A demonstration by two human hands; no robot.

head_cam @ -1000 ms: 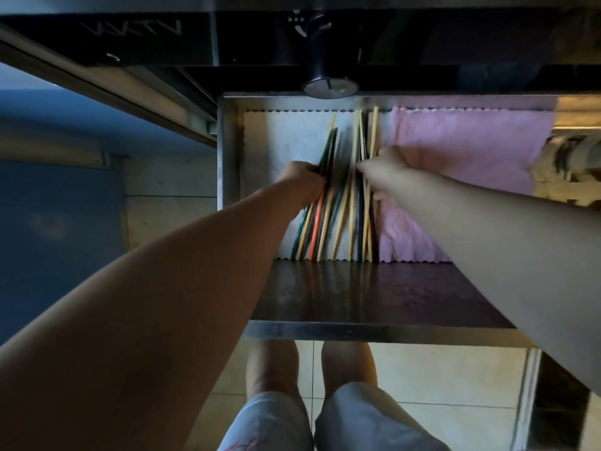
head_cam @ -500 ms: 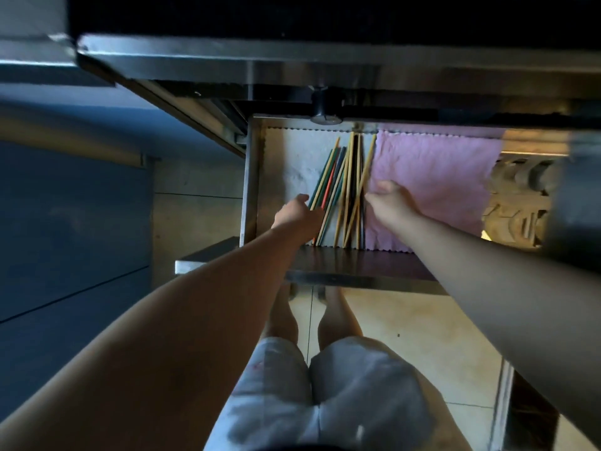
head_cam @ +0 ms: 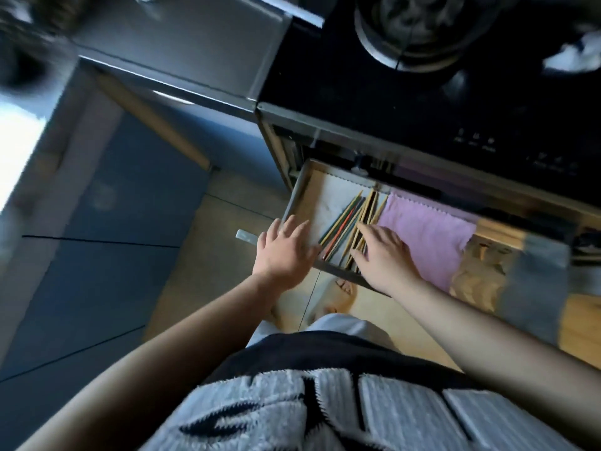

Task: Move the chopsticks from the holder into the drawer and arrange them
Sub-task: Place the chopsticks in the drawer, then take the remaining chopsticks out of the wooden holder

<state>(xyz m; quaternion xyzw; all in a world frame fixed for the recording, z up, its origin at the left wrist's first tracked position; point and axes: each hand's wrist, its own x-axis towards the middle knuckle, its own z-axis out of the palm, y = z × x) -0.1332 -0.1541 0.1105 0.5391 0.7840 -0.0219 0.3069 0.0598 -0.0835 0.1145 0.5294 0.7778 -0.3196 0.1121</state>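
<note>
Several coloured and wooden chopsticks lie side by side in the open metal drawer, on a white liner. My left hand hovers with fingers spread over the drawer's front left corner, just left of the chopsticks and holding nothing. My right hand rests flat with spread fingers on the near ends of the wooden chopsticks, pressing on them rather than gripping. No holder is in view.
A pink cloth lines the drawer to the right of the chopsticks. Above the drawer is a black cooktop with a pot. Blue cabinet fronts stand at left. My legs and feet are below the drawer.
The camera has risen and tilted, so the cooktop now shows. Both hands have slid back to the near ends of the chopsticks; the left hand has come off them toward the drawer's front corner.
</note>
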